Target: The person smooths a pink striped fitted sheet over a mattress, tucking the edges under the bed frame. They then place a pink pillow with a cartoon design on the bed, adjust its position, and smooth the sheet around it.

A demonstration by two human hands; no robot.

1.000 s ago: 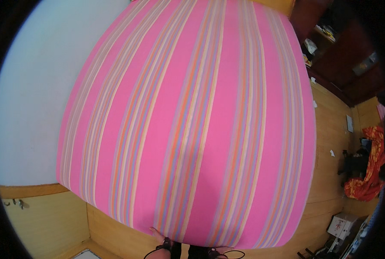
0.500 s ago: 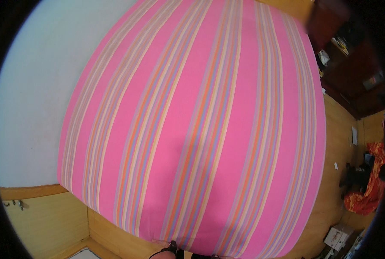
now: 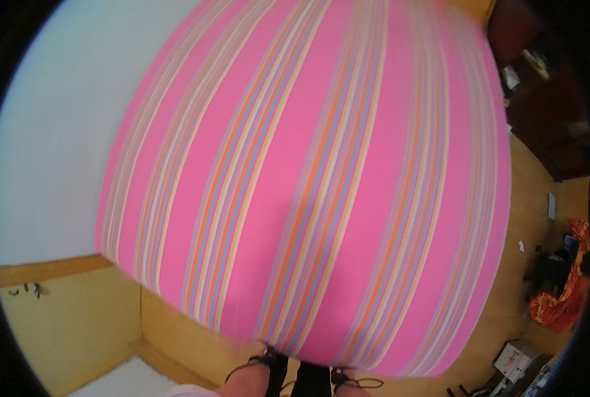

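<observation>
A large pink bedsheet (image 3: 262,198) with bands of orange, cream, lilac and blue stripes fills the middle of the head view, spread out wide and mostly smooth. At its near edge, low in the picture, my left hand (image 3: 247,382) shows only in part, with a black strap and cord about the wrist. To the right, a sliver of my right hand (image 3: 352,392) appears beside a similar black device with a looped cord (image 3: 368,383). Both are close to the sheet's near edge. The fingers are hidden, so whether they grip the cloth cannot be made out.
A pale wall (image 3: 57,145) borders the sheet on the left. Below it stands a cream panel (image 3: 77,324) with small hooks. On the right are a dark red cabinet (image 3: 546,126), wooden floor (image 3: 506,278), orange-red cloth (image 3: 563,304) and a white box (image 3: 514,359).
The sheet's near edge sits higher in the picture, and more of my forearms and wrist straps shows. The whole view has shifted slightly, with some blur at the far right of the sheet.
</observation>
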